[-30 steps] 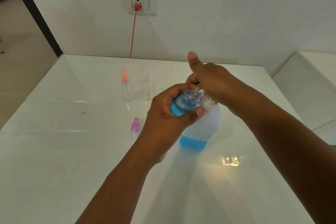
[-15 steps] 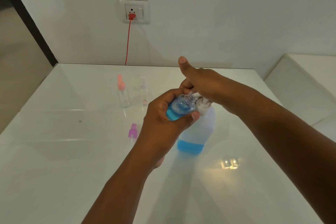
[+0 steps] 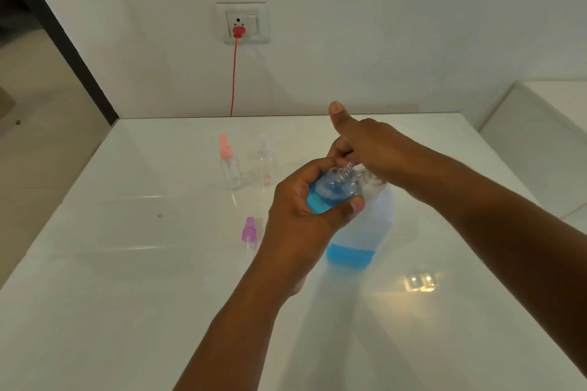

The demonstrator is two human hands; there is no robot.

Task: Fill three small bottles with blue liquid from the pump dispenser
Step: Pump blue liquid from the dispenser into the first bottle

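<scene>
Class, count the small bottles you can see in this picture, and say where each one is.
3. One in the left hand, partly filled bottle at the dispenser; the pink-capped bottle and the clear-capped bottle stand on the table behind.

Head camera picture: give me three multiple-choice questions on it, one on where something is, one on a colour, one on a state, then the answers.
1. Where does the purple spray cap lie?
A. on the table, left of the hands
B. on the held bottle
C. on the floor

2. What colour is the cable from the wall socket?
A. black
B. red
C. white

3. How is the small bottle at the dispenser?
A. standing capped on the table
B. lying empty
C. held tilted in the left hand, partly blue

Answers: 1 A, it rests on the table. 2 B, red from the plug down. 3 C, fingers wrap it, neck toward the pump under the right hand.
</scene>
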